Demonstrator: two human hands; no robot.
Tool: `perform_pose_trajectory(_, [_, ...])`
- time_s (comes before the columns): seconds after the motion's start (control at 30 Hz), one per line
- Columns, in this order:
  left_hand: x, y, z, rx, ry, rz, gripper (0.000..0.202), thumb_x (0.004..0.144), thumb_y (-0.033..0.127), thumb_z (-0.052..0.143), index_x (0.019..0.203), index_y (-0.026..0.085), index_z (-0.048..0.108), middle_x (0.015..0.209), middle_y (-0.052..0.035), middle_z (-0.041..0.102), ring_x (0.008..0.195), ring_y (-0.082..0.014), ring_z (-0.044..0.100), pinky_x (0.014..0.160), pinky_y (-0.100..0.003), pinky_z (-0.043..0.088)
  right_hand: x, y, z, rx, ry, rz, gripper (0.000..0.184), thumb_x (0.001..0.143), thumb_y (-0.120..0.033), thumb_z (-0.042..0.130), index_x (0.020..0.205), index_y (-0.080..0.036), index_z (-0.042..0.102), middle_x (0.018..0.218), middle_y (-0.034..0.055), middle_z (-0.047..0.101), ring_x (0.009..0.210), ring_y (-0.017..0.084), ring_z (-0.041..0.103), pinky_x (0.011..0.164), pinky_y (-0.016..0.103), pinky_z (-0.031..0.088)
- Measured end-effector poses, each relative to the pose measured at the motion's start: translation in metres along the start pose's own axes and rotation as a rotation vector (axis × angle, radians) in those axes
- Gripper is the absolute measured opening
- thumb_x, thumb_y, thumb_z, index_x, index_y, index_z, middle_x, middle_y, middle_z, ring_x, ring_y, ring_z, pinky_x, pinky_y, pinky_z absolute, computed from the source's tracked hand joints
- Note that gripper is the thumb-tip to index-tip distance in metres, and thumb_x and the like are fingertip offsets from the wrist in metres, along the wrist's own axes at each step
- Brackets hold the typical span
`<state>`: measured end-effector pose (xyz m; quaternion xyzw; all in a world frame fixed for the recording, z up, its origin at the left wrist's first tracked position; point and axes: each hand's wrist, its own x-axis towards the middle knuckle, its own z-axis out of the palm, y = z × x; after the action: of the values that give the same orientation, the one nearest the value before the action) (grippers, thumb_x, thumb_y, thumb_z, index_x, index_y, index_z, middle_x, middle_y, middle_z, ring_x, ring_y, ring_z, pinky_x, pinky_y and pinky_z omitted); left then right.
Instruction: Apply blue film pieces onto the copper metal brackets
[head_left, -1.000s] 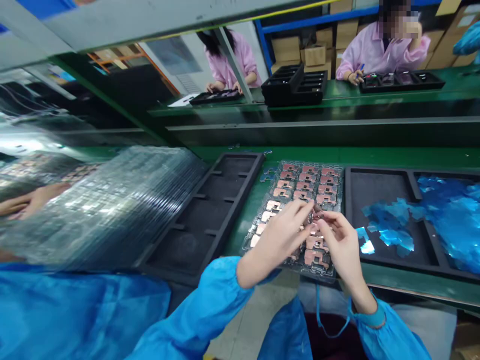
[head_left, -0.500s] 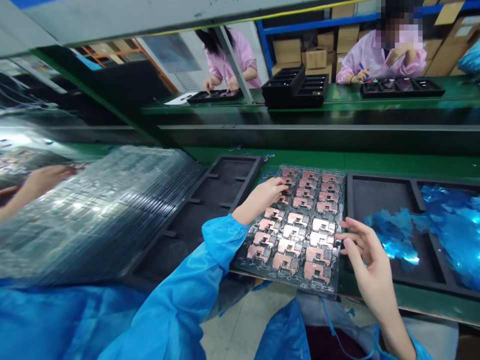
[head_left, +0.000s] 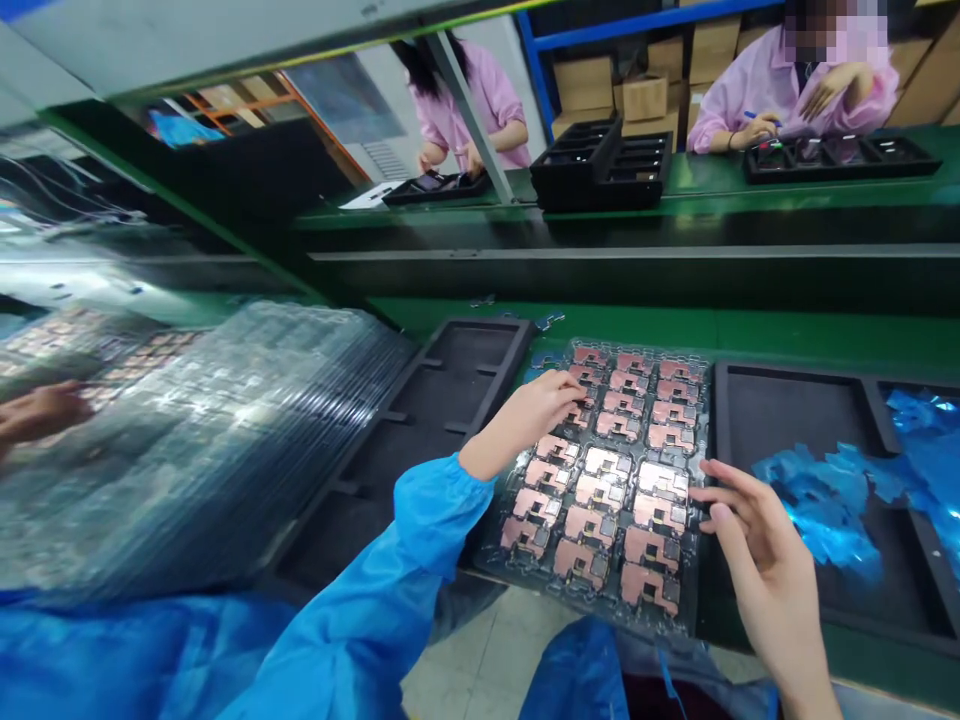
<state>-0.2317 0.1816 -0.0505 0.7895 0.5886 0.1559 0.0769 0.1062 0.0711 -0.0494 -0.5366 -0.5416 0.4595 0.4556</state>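
A clear blister tray [head_left: 694, 440] full of copper-coloured parts [head_left: 611, 470] lies on the green bench in front of me. My left hand [head_left: 529, 415] reaches over the tray's upper left, its fingers curled onto a part there; whether it grips the part I cannot tell. My right hand [head_left: 757, 545] hovers at the tray's right edge, fingers spread and empty, the fingertips touching the rim.
An empty black foam tray [head_left: 420, 420] lies left of the blister tray. Another black tray [head_left: 757, 410] on the right holds blue film scraps [head_left: 832, 495]. A tall stack of clear trays [head_left: 195, 440] fills the left. Across the conveyor two people in pink work at black trays [head_left: 600, 165].
A second ago both hands were pinched together on a part over the tray. They have separated: the left went to the tray's upper left, the right opened at its right edge.
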Motion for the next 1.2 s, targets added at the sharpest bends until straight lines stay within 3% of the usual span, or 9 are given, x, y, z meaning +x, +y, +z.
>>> perform_pose_trajectory(0.23, [0.108, -0.044, -0.022, 0.188, 0.0, -0.379, 0.027, 0.109, 0.014, 0.053, 0.124, 0.01, 0.075, 0.136, -0.021, 0.073, 0.138, -0.0367, 0.061, 0.121, -0.054, 0.046, -0.007, -0.003, 0.002, -0.034, 0.018, -0.106, 0.03, 0.109, -0.039, 0.065, 0.135, -0.03, 0.076, 0.12, 0.0076, 0.08, 0.094, 0.018, 0.08, 0.078, 0.026, 0.067])
perform_pose_trajectory(0.33, [0.141, -0.06, -0.01, 0.195, -0.05, -0.506, 0.026, 0.104, 0.027, 0.072, 0.126, 0.013, 0.073, 0.136, -0.0166, 0.072, 0.132, -0.0343, 0.066, 0.115, -0.058, 0.052, -0.008, -0.001, 0.002, -0.053, -0.009, -0.142, 0.027, 0.109, -0.035, 0.064, 0.132, -0.031, 0.077, 0.119, 0.0074, 0.081, 0.098, 0.02, 0.082, 0.077, 0.025, 0.068])
perform_pose_trajectory(0.43, [0.145, -0.062, -0.005, 0.152, -0.054, -0.555, 0.037, 0.104, 0.038, 0.075, 0.134, 0.017, 0.07, 0.139, -0.0122, 0.07, 0.124, -0.0297, 0.071, 0.107, -0.055, 0.06, -0.01, 0.002, 0.0, -0.051, 0.013, -0.127, 0.025, 0.109, -0.034, 0.064, 0.129, -0.03, 0.078, 0.118, 0.0075, 0.081, 0.097, 0.02, 0.082, 0.077, 0.025, 0.068])
perform_pose_trajectory(0.6, [0.113, -0.026, -0.03, -0.041, 0.054, -0.546, 0.03, 0.106, 0.035, 0.072, 0.128, 0.014, 0.071, 0.132, -0.0113, 0.073, 0.117, -0.0276, 0.073, 0.102, -0.049, 0.063, -0.009, 0.003, -0.002, -0.026, 0.053, -0.118, 0.027, 0.11, -0.036, 0.062, 0.131, -0.031, 0.077, 0.121, 0.0069, 0.08, 0.098, 0.018, 0.081, 0.078, 0.026, 0.068])
perform_pose_trajectory(0.73, [0.051, 0.052, -0.047, -0.332, 0.023, -0.477, 0.023, 0.105, 0.031, 0.07, 0.121, 0.015, 0.072, 0.116, -0.0067, 0.082, 0.096, -0.0177, 0.079, 0.09, -0.034, 0.068, 0.0, -0.007, 0.005, 0.048, 0.021, -0.136, 0.028, 0.109, -0.036, 0.063, 0.134, -0.029, 0.074, 0.122, 0.0082, 0.079, 0.101, 0.02, 0.08, 0.079, 0.029, 0.069])
perform_pose_trajectory(0.8, [0.011, 0.101, -0.047, -0.626, -0.016, -0.446, 0.027, 0.096, 0.037, 0.079, 0.116, 0.019, 0.074, 0.11, -0.0061, 0.084, 0.091, -0.0212, 0.082, 0.082, -0.035, 0.07, 0.004, -0.015, 0.01, 0.098, 0.004, -0.152, 0.034, 0.108, -0.035, 0.065, 0.14, -0.028, 0.07, 0.126, 0.01, 0.078, 0.103, 0.021, 0.08, 0.081, 0.031, 0.069])
perform_pose_trajectory(0.97, [-0.064, 0.19, -0.027, -1.065, -0.003, -0.522, 0.022, 0.083, 0.036, 0.087, 0.1, 0.025, 0.079, 0.096, -0.005, 0.085, 0.091, -0.0285, 0.083, 0.083, -0.039, 0.073, 0.001, -0.022, 0.013, 0.121, -0.008, -0.139, 0.031, 0.1, -0.04, 0.076, 0.128, -0.026, 0.076, 0.12, 0.0082, 0.08, 0.09, 0.021, 0.08, 0.073, 0.031, 0.069])
perform_pose_trajectory(1.07, [-0.085, 0.216, -0.006, -1.137, 0.106, -0.59, 0.02, 0.082, 0.037, 0.088, 0.097, 0.026, 0.081, 0.089, -0.0031, 0.084, 0.083, -0.0291, 0.083, 0.073, -0.039, 0.073, -0.009, -0.02, 0.01, 0.131, 0.042, -0.099, 0.021, 0.096, -0.045, 0.081, 0.106, -0.026, 0.081, 0.098, 0.0033, 0.081, 0.072, 0.02, 0.077, 0.064, 0.031, 0.067])
perform_pose_trajectory(1.2, [-0.102, 0.238, 0.015, -1.128, 0.275, -0.59, 0.026, 0.092, 0.038, 0.079, 0.107, 0.019, 0.087, 0.095, -0.005, 0.084, 0.084, -0.0286, 0.083, 0.078, -0.042, 0.069, -0.027, -0.013, -0.002, 0.079, 0.072, -0.059, 0.026, 0.09, -0.053, 0.085, 0.1, -0.029, 0.083, 0.09, 0.003, 0.081, 0.07, 0.023, 0.076, 0.069, 0.036, 0.068])
